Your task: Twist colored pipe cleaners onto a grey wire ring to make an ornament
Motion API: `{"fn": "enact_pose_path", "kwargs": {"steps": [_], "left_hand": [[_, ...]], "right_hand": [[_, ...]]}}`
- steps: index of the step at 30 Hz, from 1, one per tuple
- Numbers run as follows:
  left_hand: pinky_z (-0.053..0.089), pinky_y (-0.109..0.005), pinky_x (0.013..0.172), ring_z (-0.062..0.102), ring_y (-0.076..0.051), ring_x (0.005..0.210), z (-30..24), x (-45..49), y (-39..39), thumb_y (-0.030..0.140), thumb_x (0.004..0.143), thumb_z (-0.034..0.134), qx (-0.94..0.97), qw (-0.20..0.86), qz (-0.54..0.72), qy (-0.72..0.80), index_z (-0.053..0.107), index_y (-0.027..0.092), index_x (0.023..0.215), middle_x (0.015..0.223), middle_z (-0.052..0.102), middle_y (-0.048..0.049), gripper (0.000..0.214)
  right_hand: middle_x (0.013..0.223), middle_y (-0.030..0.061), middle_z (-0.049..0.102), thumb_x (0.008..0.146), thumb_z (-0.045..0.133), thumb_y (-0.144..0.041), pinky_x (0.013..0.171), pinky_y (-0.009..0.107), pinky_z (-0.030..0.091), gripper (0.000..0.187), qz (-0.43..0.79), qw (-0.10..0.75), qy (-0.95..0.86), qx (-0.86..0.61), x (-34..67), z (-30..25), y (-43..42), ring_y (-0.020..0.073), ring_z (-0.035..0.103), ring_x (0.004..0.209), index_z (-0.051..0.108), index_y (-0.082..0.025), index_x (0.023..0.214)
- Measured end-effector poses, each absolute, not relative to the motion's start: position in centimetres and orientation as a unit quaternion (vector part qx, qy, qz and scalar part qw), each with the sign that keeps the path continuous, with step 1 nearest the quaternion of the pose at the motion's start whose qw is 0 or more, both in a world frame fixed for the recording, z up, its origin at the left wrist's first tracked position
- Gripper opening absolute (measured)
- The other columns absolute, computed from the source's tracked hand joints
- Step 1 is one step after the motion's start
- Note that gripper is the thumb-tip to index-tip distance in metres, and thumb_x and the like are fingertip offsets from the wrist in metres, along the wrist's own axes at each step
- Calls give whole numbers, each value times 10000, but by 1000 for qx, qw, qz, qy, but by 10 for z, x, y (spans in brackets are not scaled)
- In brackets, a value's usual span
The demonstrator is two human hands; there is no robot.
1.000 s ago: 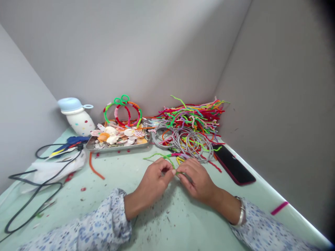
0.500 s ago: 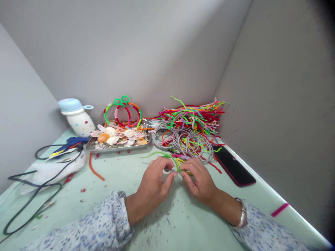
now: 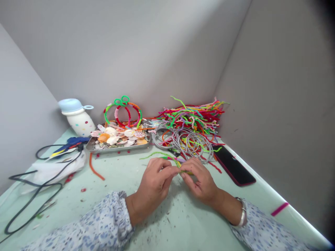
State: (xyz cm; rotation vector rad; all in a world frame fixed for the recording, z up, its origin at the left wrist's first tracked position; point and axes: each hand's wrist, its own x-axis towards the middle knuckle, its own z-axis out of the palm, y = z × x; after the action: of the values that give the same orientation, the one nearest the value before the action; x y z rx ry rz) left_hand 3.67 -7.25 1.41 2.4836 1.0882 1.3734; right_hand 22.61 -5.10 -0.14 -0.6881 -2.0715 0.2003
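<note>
My left hand (image 3: 157,177) is closed in a pinch, its index finger stretched toward the right fingertips at a green pipe cleaner (image 3: 154,153). That pipe cleaner's loose end trails off to the left above my knuckles. Close against it, my right hand (image 3: 200,179) pinches a wire wrapped in coloured pipe cleaners (image 3: 180,160), with yellow, purple and pink stretches showing. My fingers hide much of the wrapped piece. Just beyond the hands lie several grey wire coils (image 3: 197,148) and a large heap of mixed pipe cleaners (image 3: 193,115).
A metal tray (image 3: 117,150) of shells stands at the back, with a finished-looking pipe-cleaner ring ornament (image 3: 128,113) on it. A white bottle (image 3: 80,122), black cable (image 3: 31,195) and plastic bag (image 3: 60,170) are left. A phone (image 3: 235,167) lies right; an orange pipe cleaner (image 3: 95,167) lies alone.
My left index finger has straightened and moved right over the thumb, up against my right fingertips. The grey wire seen between the left fingers is now covered. My right hand has barely moved.
</note>
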Motion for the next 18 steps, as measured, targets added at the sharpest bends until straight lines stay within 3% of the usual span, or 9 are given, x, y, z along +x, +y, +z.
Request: {"fn": "enact_pose_path", "kwargs": {"steps": [18], "left_hand": [[425,-352,788,582,-171,808,19,38,-71,145,904,534,813,44,451,366,675,223,941,844,649,-34,165]], "right_hand": [[825,45,602,881,475,-143,716,369,414,109,37,447,-848,-281,226,-3,-50,204,531,787,542,-208,938]]}}
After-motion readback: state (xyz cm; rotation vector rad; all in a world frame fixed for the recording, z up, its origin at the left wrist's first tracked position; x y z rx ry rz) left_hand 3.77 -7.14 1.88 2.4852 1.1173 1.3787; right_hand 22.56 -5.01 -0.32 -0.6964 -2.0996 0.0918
